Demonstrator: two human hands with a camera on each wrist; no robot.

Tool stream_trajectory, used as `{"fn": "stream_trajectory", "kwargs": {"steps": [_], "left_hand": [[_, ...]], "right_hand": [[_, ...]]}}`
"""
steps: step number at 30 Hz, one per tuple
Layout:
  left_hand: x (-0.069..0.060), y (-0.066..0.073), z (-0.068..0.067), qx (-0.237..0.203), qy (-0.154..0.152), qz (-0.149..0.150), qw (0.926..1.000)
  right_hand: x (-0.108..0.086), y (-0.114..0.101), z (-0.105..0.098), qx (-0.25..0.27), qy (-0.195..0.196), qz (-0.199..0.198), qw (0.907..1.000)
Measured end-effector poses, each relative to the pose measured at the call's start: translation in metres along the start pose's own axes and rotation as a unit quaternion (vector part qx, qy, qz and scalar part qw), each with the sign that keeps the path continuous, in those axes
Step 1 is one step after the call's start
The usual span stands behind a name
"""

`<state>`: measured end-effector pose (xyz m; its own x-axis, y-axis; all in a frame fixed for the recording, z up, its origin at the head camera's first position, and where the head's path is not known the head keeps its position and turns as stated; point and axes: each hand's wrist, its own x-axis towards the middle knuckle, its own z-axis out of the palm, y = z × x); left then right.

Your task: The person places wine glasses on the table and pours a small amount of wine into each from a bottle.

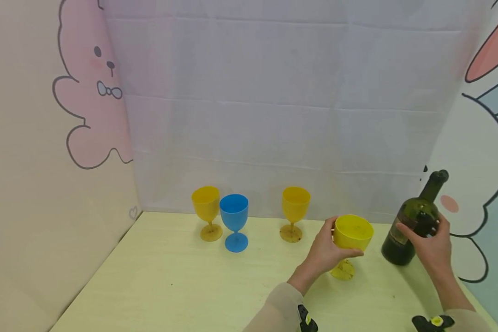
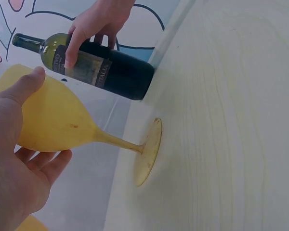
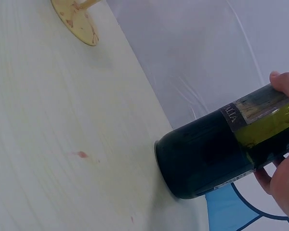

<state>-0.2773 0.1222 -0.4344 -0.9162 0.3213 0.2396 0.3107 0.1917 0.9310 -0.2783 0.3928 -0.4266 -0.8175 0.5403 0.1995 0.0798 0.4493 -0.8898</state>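
Observation:
In the head view my left hand (image 1: 327, 249) grips the bowl of a yellow goblet (image 1: 352, 233), thumb on the near side. The left wrist view shows this goblet (image 2: 62, 115) with its stem and round foot near the tabletop; whether the foot touches is hard to tell. My right hand (image 1: 433, 244) holds a dark green bottle (image 1: 411, 221) around its labelled body, the neck leaning right. In the right wrist view the bottle's base (image 3: 183, 166) is close to the table surface.
Behind on the table (image 1: 149, 286) stand a yellow goblet (image 1: 206, 205), a blue goblet (image 1: 234, 212) beside it, and another yellow goblet (image 1: 295, 205) left of my hands. A white sheet (image 1: 274, 115) hangs behind; cartoon-printed walls flank both sides.

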Motion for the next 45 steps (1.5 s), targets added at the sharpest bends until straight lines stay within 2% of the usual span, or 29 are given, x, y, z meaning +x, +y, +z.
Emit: {"fn": "stream_trajectory", "kwargs": {"steps": [11,20,26,31,39,45], "left_hand": [[0.001,-0.001,0.0,-0.005,0.001,0.001,1.0],[0.0,0.0,0.001,-0.008,0.004,0.001,1.0],[0.0,-0.001,0.002,-0.004,0.008,0.002,1.0],[0.001,-0.002,0.002,-0.007,0.01,0.003,0.9999],[0.002,-0.005,0.003,-0.009,0.01,0.004,0.9999],[0.003,-0.005,0.003,-0.003,0.013,0.006,0.9999]], "right_hand": [[-0.006,-0.002,-0.004,-0.021,0.022,0.011,0.9995],[-0.012,-0.002,-0.012,-0.046,0.034,-0.013,0.9983],[-0.018,-0.01,-0.017,-0.053,0.039,-0.058,0.9961],[-0.022,-0.017,-0.019,-0.062,0.049,-0.12,0.9896],[-0.028,-0.023,-0.027,-0.072,0.048,-0.217,0.9724],[-0.033,-0.028,-0.033,-0.089,0.056,-0.284,0.9531]]}}
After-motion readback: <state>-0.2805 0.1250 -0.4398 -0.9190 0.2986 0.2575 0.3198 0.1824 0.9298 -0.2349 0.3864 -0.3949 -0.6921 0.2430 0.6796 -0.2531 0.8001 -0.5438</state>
